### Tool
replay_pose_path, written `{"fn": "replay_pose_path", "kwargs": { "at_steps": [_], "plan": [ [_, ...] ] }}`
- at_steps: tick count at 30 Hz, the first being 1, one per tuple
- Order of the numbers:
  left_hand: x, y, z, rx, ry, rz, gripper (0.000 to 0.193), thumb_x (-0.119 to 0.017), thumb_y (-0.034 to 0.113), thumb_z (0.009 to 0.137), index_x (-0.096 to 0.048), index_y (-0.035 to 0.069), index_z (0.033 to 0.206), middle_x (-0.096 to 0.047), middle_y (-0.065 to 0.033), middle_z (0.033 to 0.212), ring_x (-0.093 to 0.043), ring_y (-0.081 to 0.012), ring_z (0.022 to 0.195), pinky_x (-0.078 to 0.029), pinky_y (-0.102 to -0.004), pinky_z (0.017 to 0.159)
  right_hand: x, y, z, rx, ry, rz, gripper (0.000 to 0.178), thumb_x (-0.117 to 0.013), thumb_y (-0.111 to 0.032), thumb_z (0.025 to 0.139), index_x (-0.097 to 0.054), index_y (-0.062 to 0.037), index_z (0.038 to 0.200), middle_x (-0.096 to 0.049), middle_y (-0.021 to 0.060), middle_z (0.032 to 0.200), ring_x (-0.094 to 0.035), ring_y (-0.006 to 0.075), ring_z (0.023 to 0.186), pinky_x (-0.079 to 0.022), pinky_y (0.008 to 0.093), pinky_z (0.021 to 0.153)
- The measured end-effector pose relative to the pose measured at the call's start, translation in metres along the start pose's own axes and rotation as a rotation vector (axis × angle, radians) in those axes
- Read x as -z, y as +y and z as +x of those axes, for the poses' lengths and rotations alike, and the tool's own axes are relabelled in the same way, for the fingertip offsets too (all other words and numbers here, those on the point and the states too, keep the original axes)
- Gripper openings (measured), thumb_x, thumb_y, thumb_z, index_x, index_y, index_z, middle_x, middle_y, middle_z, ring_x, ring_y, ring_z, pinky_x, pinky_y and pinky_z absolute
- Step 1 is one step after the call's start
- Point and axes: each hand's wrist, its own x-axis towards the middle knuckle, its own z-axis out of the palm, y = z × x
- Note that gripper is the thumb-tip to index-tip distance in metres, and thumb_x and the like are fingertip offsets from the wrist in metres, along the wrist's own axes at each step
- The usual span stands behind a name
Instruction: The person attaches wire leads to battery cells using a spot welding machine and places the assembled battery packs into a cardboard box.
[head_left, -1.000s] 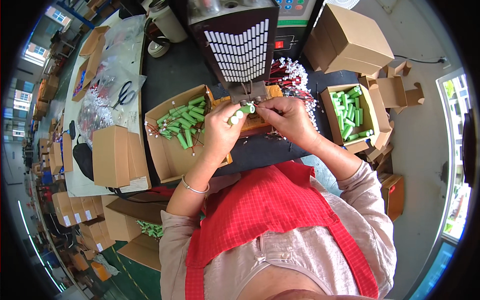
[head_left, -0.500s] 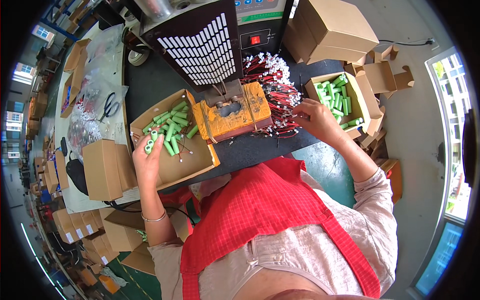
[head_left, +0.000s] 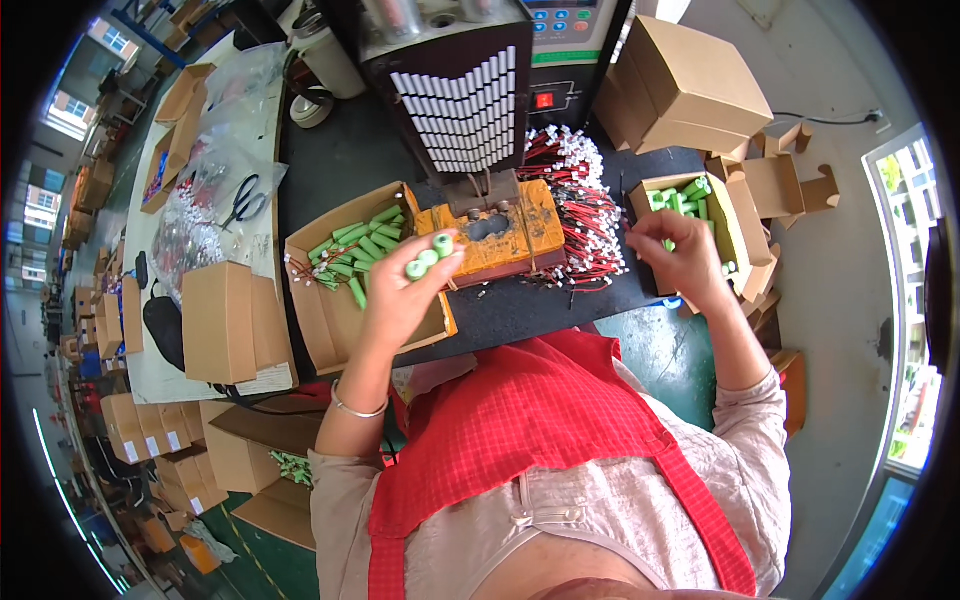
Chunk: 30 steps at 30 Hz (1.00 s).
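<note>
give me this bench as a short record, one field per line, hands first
left hand: left hand grips green cylinders, three pale ends visible
right hand: right hand by the right box, fingers bent; whether it holds anything is unclear
centre: yellow-topped block in front of the dark machine
beside block: red and black wires with white connectors
left box: open carton with green cylinders and wires
right box: more green cylinders
far left: scissors on clear plastic
</note>
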Motion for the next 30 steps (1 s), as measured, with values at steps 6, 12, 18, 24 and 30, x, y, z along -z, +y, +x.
{"fn": "replay_pose_path", "kwargs": {
  "at_steps": [6, 12, 18, 24, 30],
  "plan": [
    [-0.021, -0.001, 0.021, -0.377, 0.089, 0.461, 0.024, -0.071, 0.008, 0.072, -0.064, -0.003, 0.092, -0.06, -0.0094, 0.082, -0.058, -0.0175, 0.073, -0.047, -0.0267, 0.067, -0.032, -0.009, -0.002, 0.237, -0.069, -0.066, 0.005, -0.064, -0.003, 0.075, -0.062, -0.0007, 0.079, -0.061, 0.0055, 0.072, -0.057, 0.0121, 0.064, -0.045, 0.0239, 0.055],
    [-0.033, -0.004, 0.03, -0.484, 0.105, 0.484, 0.019, -0.07, 0.006, 0.07, -0.063, -0.001, 0.086, -0.055, -0.0099, 0.072, -0.054, -0.0246, 0.063, -0.044, -0.0317, 0.059, -0.045, -0.025, 0.01, 0.444, -0.032, -0.237, 0.007, -0.064, -0.003, 0.072, -0.059, -0.0009, 0.077, -0.059, 0.0108, 0.071, -0.061, 0.0254, 0.065, -0.049, 0.0333, 0.057],
    [-0.034, -0.001, 0.031, -0.467, 0.093, 0.471, 0.017, -0.068, 0.005, 0.07, -0.062, -0.001, 0.085, -0.057, -0.0102, 0.076, -0.057, -0.0263, 0.067, -0.045, -0.0325, 0.061, -0.05, -0.032, 0.02, 0.412, -0.069, -0.286, 0.007, -0.065, -0.003, 0.072, -0.061, 0.0002, 0.077, -0.06, 0.0107, 0.072, -0.06, 0.0232, 0.066, -0.049, 0.0319, 0.059],
    [-0.033, -0.006, 0.035, -0.466, 0.089, 0.503, 0.017, -0.069, 0.005, 0.07, -0.062, -0.001, 0.084, -0.057, -0.0104, 0.077, -0.058, -0.026, 0.068, -0.046, -0.0325, 0.061, -0.054, -0.03, 0.031, 0.468, -0.07, -0.244, 0.005, -0.06, -0.006, 0.072, -0.058, -0.0009, 0.074, -0.058, 0.0122, 0.067, -0.06, 0.0282, 0.065, -0.049, 0.0361, 0.059],
    [-0.033, -0.004, 0.034, -0.493, 0.111, 0.536, 0.017, -0.069, 0.007, 0.07, -0.063, -0.001, 0.084, -0.057, -0.0108, 0.075, -0.058, -0.0261, 0.066, -0.045, -0.0329, 0.059, -0.051, -0.032, 0.033, 0.383, -0.134, -0.218, 0.011, -0.064, -0.004, 0.075, -0.063, 0.0013, 0.084, -0.063, 0.0104, 0.074, -0.062, 0.0195, 0.068, -0.051, 0.029, 0.062]
  ]
}}
